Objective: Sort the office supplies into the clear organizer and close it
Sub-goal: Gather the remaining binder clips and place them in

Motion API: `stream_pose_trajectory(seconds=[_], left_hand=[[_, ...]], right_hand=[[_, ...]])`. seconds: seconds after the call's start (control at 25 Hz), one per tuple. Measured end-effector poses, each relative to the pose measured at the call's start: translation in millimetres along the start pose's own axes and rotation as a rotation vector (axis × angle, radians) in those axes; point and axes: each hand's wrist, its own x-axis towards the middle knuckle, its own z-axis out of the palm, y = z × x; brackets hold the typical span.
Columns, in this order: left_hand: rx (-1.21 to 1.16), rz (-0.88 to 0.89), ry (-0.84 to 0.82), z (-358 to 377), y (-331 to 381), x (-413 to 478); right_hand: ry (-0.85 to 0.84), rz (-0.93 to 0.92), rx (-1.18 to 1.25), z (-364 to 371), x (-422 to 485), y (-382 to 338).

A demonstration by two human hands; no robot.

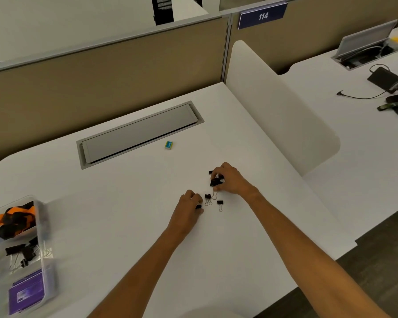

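Observation:
Small black binder clips lie scattered on the white desk (129, 203). My right hand (230, 179) is closed around several of them, one clip (215, 182) showing under the fingers. My left hand (189, 207) pinches another clip (198, 206) between thumb and fingers. Two loose clips lie between the hands, one (207, 198) close to my left fingertips and one (220, 204) further right. A tiny clip (210, 172) sits just left of my right fingers. The clear organizer (44, 228) stands open at the far left, holding an orange-and-black item, binder clips and a purple pack.
A small blue-and-yellow box (168, 145) lies near the grey cable hatch (138, 134). A white divider panel (283, 106) stands on the right. The neighbouring desk carries a black adapter with cable (386, 80). The desk's front edge drops off at the lower right.

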Motion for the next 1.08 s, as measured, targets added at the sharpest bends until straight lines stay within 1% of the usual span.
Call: stream_pose_trajectory(seconds=[0.16,0.28,0.4,0.48,0.64,0.88,1.08], left_hand=[[-0.062,-0.011,0.076,1,0,4],[-0.060,-0.010,0.030,2,8,11],[0.089,0.003,0.010,6,20,18],[0.126,0.011,0.028,8,24,21],[0.094,-0.001,0.045,10,22,24],[0.080,-0.043,0.078,11,12,22],[0.089,-0.080,0.055,7,9,22]], right_hand=[[0.000,0.048,0.003,4,-7,-5],[0.026,0.079,0.013,7,-12,-9],[0.046,0.114,0.015,10,-17,-13],[0.048,0.135,0.003,13,-19,-16],[0.046,0.173,-0.035,19,-22,-25],[0.121,0.192,-0.003,31,-22,-29],[0.141,0.196,0.004,30,-22,-38]])
